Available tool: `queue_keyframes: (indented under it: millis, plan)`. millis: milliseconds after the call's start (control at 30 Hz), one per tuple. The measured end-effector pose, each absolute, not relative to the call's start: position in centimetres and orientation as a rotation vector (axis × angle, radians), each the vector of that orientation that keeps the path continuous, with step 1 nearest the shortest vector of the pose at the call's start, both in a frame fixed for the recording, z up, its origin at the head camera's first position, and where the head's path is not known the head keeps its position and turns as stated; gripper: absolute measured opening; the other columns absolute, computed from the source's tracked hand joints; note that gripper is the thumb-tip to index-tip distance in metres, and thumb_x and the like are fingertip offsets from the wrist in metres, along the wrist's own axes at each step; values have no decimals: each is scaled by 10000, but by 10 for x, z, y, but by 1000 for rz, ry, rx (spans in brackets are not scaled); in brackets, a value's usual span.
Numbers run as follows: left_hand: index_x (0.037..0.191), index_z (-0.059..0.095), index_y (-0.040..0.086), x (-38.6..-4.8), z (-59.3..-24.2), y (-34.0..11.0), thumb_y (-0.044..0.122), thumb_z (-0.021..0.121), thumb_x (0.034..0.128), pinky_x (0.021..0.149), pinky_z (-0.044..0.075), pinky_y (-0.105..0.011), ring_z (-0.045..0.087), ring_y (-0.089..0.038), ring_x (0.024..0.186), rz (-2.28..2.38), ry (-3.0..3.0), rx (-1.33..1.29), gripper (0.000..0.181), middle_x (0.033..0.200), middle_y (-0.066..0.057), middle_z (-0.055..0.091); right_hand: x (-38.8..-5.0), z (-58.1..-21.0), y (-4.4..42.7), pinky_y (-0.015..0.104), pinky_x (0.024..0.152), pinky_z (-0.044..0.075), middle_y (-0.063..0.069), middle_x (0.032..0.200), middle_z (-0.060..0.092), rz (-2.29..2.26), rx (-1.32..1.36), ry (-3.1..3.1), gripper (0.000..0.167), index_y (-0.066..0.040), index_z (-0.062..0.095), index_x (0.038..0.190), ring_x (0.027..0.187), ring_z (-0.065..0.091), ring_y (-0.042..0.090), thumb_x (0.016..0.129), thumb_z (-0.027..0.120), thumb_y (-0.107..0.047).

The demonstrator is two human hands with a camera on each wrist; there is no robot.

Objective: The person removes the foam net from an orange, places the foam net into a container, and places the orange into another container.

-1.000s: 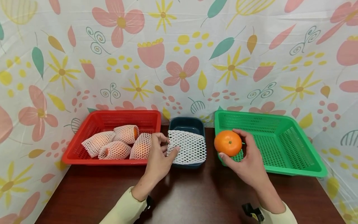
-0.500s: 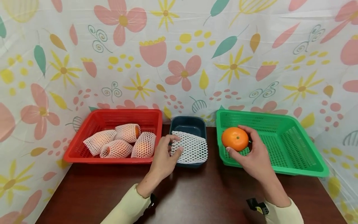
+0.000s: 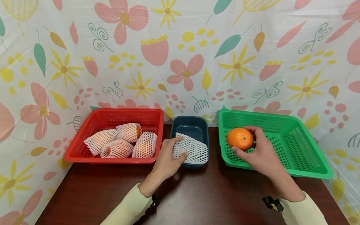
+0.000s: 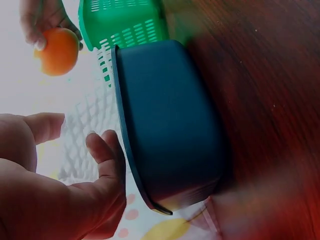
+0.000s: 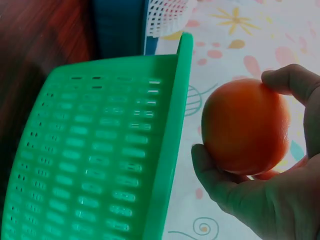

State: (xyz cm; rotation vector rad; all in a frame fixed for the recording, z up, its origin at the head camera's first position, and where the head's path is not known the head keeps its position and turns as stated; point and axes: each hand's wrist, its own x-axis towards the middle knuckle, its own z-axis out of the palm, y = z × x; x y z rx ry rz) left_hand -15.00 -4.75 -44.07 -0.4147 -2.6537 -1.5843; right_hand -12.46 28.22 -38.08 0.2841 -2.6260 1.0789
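Observation:
My right hand (image 3: 262,153) grips an orange (image 3: 239,138) between thumb and fingers, over the left part of the green basket (image 3: 312,165). The right wrist view shows the same orange (image 5: 245,127) held beside the basket's rim. A white foam net sleeve (image 3: 195,153) lies across the front of a dark blue box (image 3: 197,123). My left hand (image 3: 166,157) is at the sleeve's left side, index finger and thumb over it. In the left wrist view its fingertips stand apart, with the net (image 4: 87,115) visible between them.
A red basket (image 3: 84,159) at the left holds several fruits (image 3: 144,145) in white foam nets. The blue box stands between the two baskets on a dark wooden table (image 3: 208,197). Behind hangs a flower-patterned cloth (image 3: 180,40).
My right hand has moved right with the orange, further over the green basket. My left hand has shifted slightly right, and the net sleeve's upper right corner has sunk lower in the blue box.

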Motion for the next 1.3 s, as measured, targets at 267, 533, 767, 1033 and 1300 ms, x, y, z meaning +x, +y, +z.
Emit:
queue_keyframes:
  millis: [267,533,767,1033,1300]
  plan:
    - [1414,656,245,-149,-443,-47,279,786,960,1088,480,-539,442,-294,1383,-1630,-2674,-461,474,1586,-142,281,-133,-374,285,286,739,572,151,1261,623,995,366,-2686,751,-35,489,1474,996,620,276,857,892,-177]
    - [1381,668,226,-144,-445,-47,298,801,947,1047,512,-478,436,-280,1353,-1540,-2735,-632,459,1604,-143,232,-141,-370,289,412,733,565,207,1247,641,952,372,-2838,723,-10,501,1423,967,642,318,854,896,-216]
    - [1310,716,190,-143,-447,-44,233,799,946,1083,440,-521,327,-307,1391,-1335,-2778,-665,376,1493,-133,382,-148,-368,292,388,726,553,219,1243,633,935,364,-2945,730,23,478,1407,937,636,290,860,888,-235]
    - [1183,783,185,-144,-450,-43,220,798,948,1088,366,-536,335,-316,1353,-1138,-2780,-633,239,1414,-102,478,-157,-364,295,367,708,547,207,1186,642,927,364,-3032,718,33,470,1389,907,628,264,868,870,-256]
    - [1093,794,155,-145,-454,-40,218,783,961,976,362,-479,556,-193,1207,-966,-2765,-722,146,1183,15,655,-169,-365,294,359,688,540,153,1117,631,919,449,-3080,650,-4,495,1311,882,604,250,829,878,-209]
